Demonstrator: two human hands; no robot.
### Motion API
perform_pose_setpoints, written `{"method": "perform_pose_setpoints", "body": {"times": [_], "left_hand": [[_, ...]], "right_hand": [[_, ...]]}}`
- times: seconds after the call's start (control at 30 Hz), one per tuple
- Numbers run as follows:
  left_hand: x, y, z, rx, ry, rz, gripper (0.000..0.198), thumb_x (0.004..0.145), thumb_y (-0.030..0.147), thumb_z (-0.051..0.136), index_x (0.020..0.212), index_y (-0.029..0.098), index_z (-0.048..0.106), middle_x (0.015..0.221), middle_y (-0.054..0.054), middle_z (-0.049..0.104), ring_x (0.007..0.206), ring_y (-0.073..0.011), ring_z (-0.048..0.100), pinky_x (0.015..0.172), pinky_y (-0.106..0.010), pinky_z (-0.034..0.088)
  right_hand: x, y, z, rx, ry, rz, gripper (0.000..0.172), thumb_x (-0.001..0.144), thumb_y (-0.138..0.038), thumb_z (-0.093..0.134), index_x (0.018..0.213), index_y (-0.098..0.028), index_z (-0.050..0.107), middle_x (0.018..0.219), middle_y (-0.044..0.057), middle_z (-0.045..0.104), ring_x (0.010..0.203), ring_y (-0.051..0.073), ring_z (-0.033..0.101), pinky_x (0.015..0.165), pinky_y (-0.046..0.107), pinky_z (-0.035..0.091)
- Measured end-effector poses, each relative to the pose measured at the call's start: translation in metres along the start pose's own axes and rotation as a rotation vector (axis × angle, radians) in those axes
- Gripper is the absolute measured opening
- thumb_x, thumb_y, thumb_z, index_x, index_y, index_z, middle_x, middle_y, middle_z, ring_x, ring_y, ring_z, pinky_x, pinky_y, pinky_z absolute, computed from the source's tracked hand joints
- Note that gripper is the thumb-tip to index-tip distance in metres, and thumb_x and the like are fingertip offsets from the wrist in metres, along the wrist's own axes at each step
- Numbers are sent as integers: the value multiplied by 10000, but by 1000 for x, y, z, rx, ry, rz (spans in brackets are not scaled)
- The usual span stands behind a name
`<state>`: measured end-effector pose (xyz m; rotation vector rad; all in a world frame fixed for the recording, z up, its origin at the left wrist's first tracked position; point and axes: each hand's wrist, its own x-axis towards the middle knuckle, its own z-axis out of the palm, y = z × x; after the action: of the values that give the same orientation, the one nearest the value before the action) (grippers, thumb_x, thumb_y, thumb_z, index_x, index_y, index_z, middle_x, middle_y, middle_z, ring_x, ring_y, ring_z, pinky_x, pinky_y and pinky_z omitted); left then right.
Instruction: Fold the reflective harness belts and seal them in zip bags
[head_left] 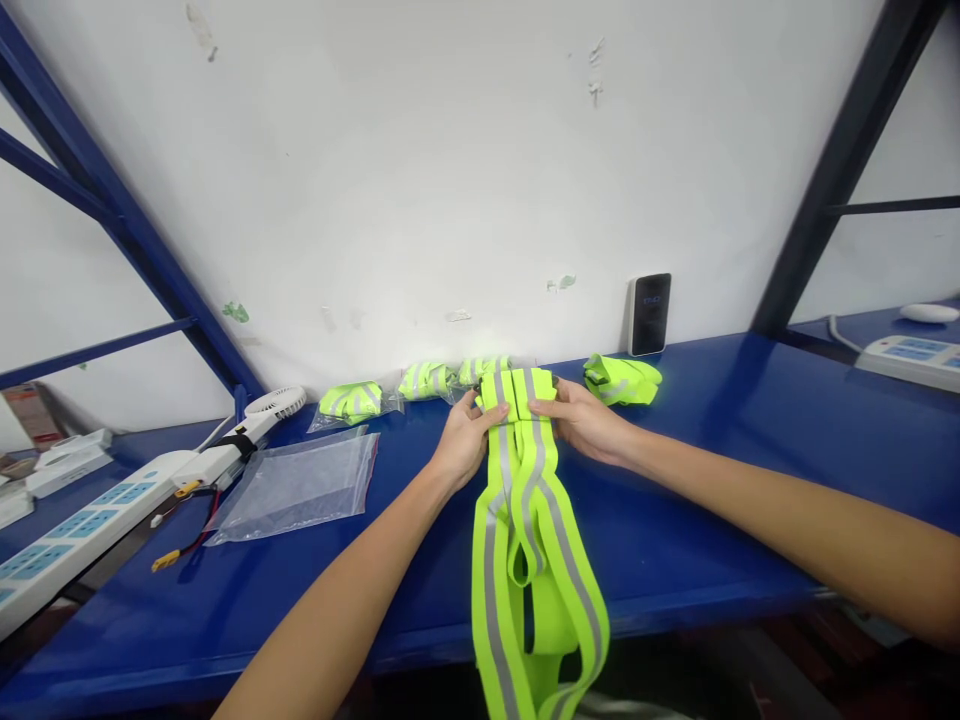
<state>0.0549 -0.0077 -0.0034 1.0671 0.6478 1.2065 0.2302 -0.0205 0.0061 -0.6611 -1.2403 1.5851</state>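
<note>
While the left hand and right hand pinch the reflective strap by its folded top, the rest hangs unfolded; a zip bag lies unfilled near bagged bundles.

A blue table bears neon bundles, a clear bag, a phone and, apparently, a power strip.

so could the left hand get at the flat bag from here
Probably yes, once it lets go: the left hand is holding the strap. The flat bag lies to its left on the table, apparently with nothing on top or in between.
</note>
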Motion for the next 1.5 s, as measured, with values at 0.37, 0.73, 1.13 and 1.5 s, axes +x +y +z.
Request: {"method": "perform_pose_setpoints", "body": {"times": [0.37,0.73,1.13,1.5], "left_hand": [[-3,-1,-9,183,-98,-19,571,799,333,730,1305,247,479,1047,-84,725,653,-189,702,600,-325,578],[-5,8,4,-20,-20,-95,387,758,314,746,1064,139,584,895,-72,695,737,-202,672,681,-331,541],[-5,9,1,-94,-2,-40,652,612,111,803,1197,220,536,1004,-40,654,879,-169,652,853,-317,494],[-1,15,-10,43,-10,15,983,580,86,814,1443,247,372,1302,-94,603,1078,-233,639,937,-344,507]], "right_hand": [[-1,-2,1,-302,45,-206,478,762,-300,752,1194,-242,556,1175,52,671,1094,252,623,922,410,524],[5,8,-8,-403,56,-280,332,726,-196,698,1053,-219,645,985,15,680,948,217,627,871,358,477],[0,3,-16,-614,-48,-489,302,763,-153,573,999,-259,729,1259,60,558,1253,273,483,1071,445,355],[0,5,-1,-169,-68,88,633,763,-262,730,1344,-228,481,1200,107,681,1013,301,686,868,462,564]]}}
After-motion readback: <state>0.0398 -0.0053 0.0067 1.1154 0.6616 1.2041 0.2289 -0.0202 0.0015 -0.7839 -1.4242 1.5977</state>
